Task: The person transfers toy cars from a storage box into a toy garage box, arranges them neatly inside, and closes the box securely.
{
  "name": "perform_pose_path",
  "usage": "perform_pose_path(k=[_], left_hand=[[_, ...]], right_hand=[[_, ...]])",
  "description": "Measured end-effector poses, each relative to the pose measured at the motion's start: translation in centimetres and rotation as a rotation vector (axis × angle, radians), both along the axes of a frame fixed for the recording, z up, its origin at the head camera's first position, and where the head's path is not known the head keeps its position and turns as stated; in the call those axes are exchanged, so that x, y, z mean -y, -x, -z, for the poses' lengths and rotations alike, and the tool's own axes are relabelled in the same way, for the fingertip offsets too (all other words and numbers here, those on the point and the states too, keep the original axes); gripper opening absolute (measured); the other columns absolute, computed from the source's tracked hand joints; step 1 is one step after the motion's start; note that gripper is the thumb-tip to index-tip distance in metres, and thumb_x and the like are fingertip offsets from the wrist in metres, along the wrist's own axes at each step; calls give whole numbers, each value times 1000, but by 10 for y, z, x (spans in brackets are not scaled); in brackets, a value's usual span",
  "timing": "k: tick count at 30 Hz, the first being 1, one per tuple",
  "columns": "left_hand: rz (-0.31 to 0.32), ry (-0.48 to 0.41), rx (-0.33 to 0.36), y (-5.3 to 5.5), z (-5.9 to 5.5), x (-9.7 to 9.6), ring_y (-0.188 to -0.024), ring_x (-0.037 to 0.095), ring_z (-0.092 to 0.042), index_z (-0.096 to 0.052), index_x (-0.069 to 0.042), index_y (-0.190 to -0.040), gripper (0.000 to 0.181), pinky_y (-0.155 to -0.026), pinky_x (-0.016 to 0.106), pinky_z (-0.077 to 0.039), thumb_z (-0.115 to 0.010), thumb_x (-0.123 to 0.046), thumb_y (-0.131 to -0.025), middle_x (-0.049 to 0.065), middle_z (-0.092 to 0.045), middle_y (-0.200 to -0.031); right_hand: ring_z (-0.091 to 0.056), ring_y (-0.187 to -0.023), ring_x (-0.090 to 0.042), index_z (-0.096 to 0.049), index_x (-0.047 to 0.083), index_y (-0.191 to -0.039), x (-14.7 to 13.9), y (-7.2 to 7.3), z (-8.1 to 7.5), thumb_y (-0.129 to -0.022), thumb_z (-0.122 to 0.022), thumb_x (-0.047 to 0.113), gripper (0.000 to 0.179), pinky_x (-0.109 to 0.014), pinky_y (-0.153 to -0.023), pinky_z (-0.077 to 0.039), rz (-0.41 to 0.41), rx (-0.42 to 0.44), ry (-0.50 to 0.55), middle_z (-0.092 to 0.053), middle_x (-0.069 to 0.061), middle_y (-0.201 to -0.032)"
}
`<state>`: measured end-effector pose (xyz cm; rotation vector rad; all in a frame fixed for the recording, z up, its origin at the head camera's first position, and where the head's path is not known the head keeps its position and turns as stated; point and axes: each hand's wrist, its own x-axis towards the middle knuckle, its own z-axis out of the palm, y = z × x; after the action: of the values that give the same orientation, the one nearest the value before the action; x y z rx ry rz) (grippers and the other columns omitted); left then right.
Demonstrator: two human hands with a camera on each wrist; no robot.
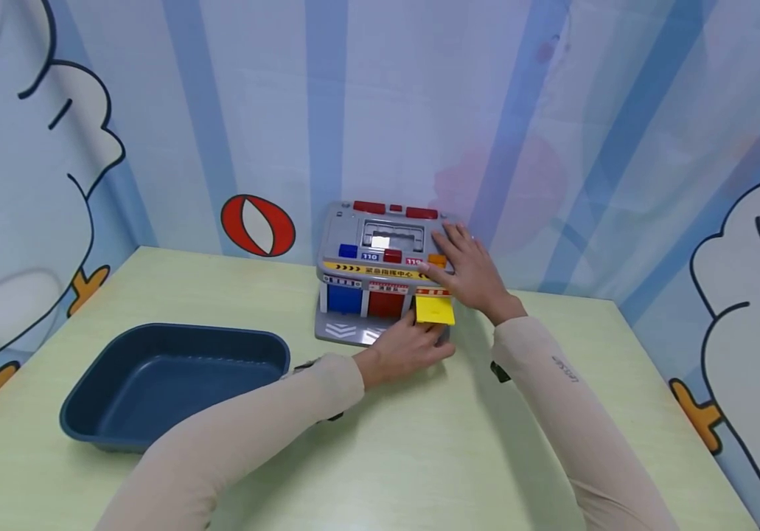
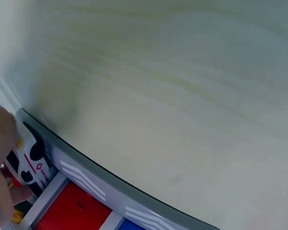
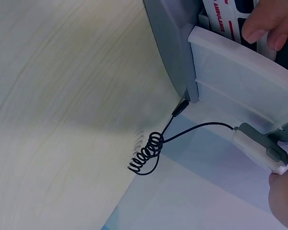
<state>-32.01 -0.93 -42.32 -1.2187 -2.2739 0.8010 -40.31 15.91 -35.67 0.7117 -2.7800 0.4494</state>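
A grey toy emergency station [image 1: 343, 236] stands against the backdrop, its blue door [image 1: 344, 299] and red door [image 1: 385, 304] down and its yellow door [image 1: 435, 310] swung up. At the yellow bay, my left hand [image 1: 406, 350] reaches in and grips a white toy ambulance [image 2: 36, 160]. The wrist views show the ambulance partly within the bay, fingers against its side; the head view hides it behind hand and door. My right hand [image 1: 469, 269] rests on the station's right top corner, fingers spread over the roof and thumb by the orange button [image 1: 437, 260].
A dark blue tub [image 1: 180, 332] sits on the pale table [image 1: 419, 457] at left, near the left forearm. On the station's side hangs a grey-white toy handset [image 3: 259, 148] with a coiled black cord [image 3: 146, 155]. A printed curtain [image 1: 253, 110] borders the table.
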Motion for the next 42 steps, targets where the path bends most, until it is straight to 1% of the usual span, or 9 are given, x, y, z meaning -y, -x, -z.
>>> perform_pose_path(k=[5,11,14,20,23,26,31,36,42], left_hand=[[-17,37,19,-2,1,-1,-132,22,-51,-50,-25,-138,41,-107,39,-49,-63,-24,-99,3,-49,-151],[-37,48,37,-4,-3,0,-134,21,-50,-55,-20,-143,45,-110,37,-47,-64,-22,-98,3,-48,-153],[-40,52,47,-7,-4,1,-132,20,-50,-60,-18,-140,41,-108,35,-48,-64,-22,-99,5,-47,-152],[-30,25,80,-14,-3,6,-126,21,-52,-67,-15,-131,32,-99,31,-53,-56,-24,-103,6,-47,-149],[-20,5,118,-18,-3,9,-126,23,-52,-69,-14,-128,30,-102,33,-52,-56,-25,-102,7,-47,-148],[-15,17,152,-21,-4,11,-132,25,-49,-69,-13,-128,32,-108,35,-48,-57,-26,-101,9,-46,-149],[-39,82,167,-24,-7,17,-144,26,-41,-65,-15,-134,36,-117,40,-39,-55,-30,-102,9,-45,-154],[-70,93,179,-26,-8,21,-144,25,-40,-62,-15,-138,40,-118,40,-38,-51,-32,-103,9,-43,-157],[-70,62,204,-28,-6,23,-143,26,-42,-61,-14,-138,43,-114,38,-42,-49,-37,-103,8,-45,-157]], right_hand=[[-2,-158,-30,-25,17,-159,0,0,2,-96,-38,70,84,-60,-125,-8,-1,5,0,-11,-7,-170],[-2,-158,-31,-25,17,-160,-1,1,2,-96,-40,69,84,-59,-125,-6,-1,7,6,-11,-6,-170],[-2,-158,-31,-24,17,-160,-1,1,1,-96,-40,69,84,-59,-125,-6,-1,6,1,-10,-6,-170],[-2,-158,-30,-24,17,-160,-2,3,3,-94,-35,74,88,-60,-125,-7,-3,-3,5,-11,-6,-170],[-2,-158,-30,-23,17,-160,-2,3,3,-93,-33,76,90,-60,-125,-6,-4,0,3,-10,-7,-170],[-2,-158,-30,-23,18,-160,-1,2,2,-94,-35,73,87,-59,-125,-6,3,7,2,-10,-6,-170],[-2,-158,-30,-24,18,-160,1,2,0,-95,-41,68,84,-58,-126,-5,13,15,8,-10,-5,-170],[-3,-158,-31,-25,17,-160,1,1,-1,-95,-42,69,84,-58,-126,-4,15,15,15,-11,-5,-170],[-2,-158,-30,-24,18,-160,2,1,2,-95,-40,69,84,-57,-126,-5,24,18,7,-10,-5,-170]])
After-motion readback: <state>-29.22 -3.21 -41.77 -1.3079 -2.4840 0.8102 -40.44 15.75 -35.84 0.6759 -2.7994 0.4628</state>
